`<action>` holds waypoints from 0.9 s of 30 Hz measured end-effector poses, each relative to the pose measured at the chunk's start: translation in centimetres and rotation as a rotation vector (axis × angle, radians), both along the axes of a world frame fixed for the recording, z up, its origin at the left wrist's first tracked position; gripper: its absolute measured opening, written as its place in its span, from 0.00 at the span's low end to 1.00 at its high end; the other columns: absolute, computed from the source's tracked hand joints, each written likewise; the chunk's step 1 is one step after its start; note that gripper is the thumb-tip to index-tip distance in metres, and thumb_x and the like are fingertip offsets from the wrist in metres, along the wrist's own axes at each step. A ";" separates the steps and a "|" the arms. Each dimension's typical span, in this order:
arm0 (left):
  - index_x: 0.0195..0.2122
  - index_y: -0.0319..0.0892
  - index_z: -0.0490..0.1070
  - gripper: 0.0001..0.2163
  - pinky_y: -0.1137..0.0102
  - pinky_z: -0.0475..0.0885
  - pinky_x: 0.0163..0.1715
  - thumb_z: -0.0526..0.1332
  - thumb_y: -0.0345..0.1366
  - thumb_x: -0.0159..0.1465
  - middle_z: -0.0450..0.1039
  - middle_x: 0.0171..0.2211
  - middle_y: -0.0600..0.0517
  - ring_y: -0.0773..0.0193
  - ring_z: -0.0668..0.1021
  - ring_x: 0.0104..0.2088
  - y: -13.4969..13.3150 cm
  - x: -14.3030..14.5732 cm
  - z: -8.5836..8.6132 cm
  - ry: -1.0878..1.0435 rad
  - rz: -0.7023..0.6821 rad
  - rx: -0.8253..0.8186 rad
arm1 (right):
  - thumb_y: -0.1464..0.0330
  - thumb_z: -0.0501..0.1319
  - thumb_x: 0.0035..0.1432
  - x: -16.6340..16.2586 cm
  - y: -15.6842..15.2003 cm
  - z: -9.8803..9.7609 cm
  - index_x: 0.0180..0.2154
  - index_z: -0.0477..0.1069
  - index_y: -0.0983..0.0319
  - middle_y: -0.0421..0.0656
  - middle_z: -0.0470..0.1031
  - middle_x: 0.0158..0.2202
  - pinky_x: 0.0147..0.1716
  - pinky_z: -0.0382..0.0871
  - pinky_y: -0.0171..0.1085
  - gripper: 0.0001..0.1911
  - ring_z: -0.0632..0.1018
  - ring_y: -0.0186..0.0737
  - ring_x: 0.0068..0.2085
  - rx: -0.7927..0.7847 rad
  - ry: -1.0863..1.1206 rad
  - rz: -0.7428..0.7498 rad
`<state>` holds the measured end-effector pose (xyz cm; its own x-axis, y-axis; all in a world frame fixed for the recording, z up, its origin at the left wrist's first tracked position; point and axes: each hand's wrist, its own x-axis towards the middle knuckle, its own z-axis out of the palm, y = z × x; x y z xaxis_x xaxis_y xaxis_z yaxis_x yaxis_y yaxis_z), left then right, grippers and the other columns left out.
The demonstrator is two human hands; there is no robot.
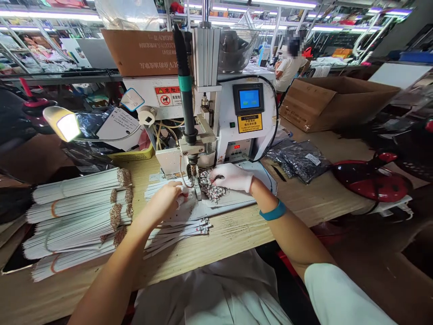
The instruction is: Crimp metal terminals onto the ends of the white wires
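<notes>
- Head view: left hand, fingers clenched on a white strip, held close to the press.
- Gloved right hand: fingers on loose parts, grip unclear; heap lies within easy reach.
- Strip bundles stacked leftward on desk, near the left hand.

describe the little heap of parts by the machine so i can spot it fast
Find the white machine with the small blue screen on the wooden bench. Just below its press head sits a heap of tiny speckled pieces, under the gloved right hand. Unlike the long white strips bundled to the left, it is loose and short.
</notes>
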<state>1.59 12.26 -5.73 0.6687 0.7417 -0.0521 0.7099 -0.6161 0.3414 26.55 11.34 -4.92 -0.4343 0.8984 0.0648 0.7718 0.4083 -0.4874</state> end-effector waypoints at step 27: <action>0.26 0.39 0.70 0.08 0.76 0.60 0.25 0.59 0.39 0.52 0.68 0.23 0.57 0.69 0.66 0.24 0.4 0.5 -0.3 -0.583 0.172 -0.521 | 0.72 0.62 0.47 -4.1 -0.3 -1.5 0.32 0.64 0.63 0.34 0.65 0.21 0.10 0.55 0.24 0.08 0.65 0.24 0.15 -0.740 0.959 -0.143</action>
<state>2.10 12.62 -6.02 0.5733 0.8135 -0.0978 0.3995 -0.1732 0.9002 22.45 11.00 -6.45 -0.3859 0.8901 -0.2427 -0.0134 -0.2684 -0.9632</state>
